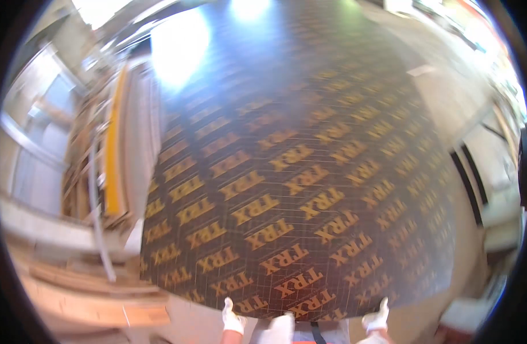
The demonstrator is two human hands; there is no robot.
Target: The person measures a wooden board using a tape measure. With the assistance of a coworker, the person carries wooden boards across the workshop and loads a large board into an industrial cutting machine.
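Observation:
A large dark brown panel with repeated yellow-orange printing fills the middle, glare on its far part. My left hand, in a white glove, grips its near edge left of centre, thumb on top. My right hand, also gloved, grips the same edge further right, thumb up, fingers hidden underneath. A blurred white shape sits under the edge between them; I cannot make out what it is. A grey and orange object shows partly below the panel.
On the left stand leaning boards with a yellow strip, beside a pale doorway. Timber planks lie at the lower left. At right are pale floor, two long black bars and blurred objects along the edge.

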